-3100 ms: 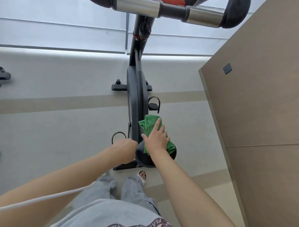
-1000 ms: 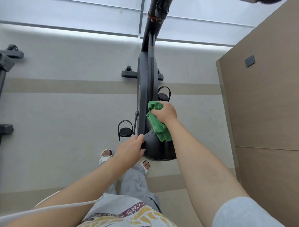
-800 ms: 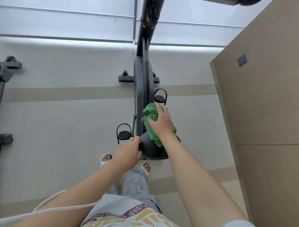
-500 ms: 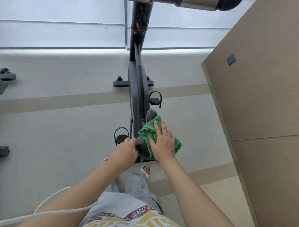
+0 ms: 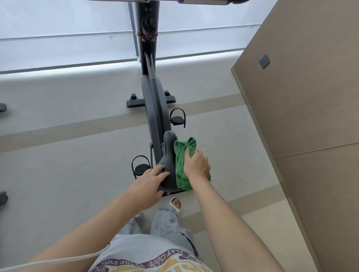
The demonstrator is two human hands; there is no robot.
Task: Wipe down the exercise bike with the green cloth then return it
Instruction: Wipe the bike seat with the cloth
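Observation:
A dark exercise bike [image 5: 155, 108] stands on the grey floor in front of me, its black saddle [image 5: 168, 155] nearest. The green cloth [image 5: 181, 161] lies bunched against the saddle's right side. My right hand [image 5: 197, 165] grips the cloth and presses it to the saddle, fingers curled into the fabric. My left hand [image 5: 148, 181] rests on the saddle's rear left edge with fingers spread and fairly straight. The handlebar [image 5: 204, 1] shows only at the top edge.
A tall brown panel wall [image 5: 303, 116] rises close on the right. Two pedals [image 5: 177, 118] [image 5: 141, 167] stick out either side of the frame. My feet and grey trousers [image 5: 165, 223] are just behind the saddle. Parts of other machines [image 5: 3, 107] sit at the far left.
My right hand has slid the cloth from the top of the saddle over to its right side, fingers now curled into it. My left hand has shifted forward along the saddle's left edge.

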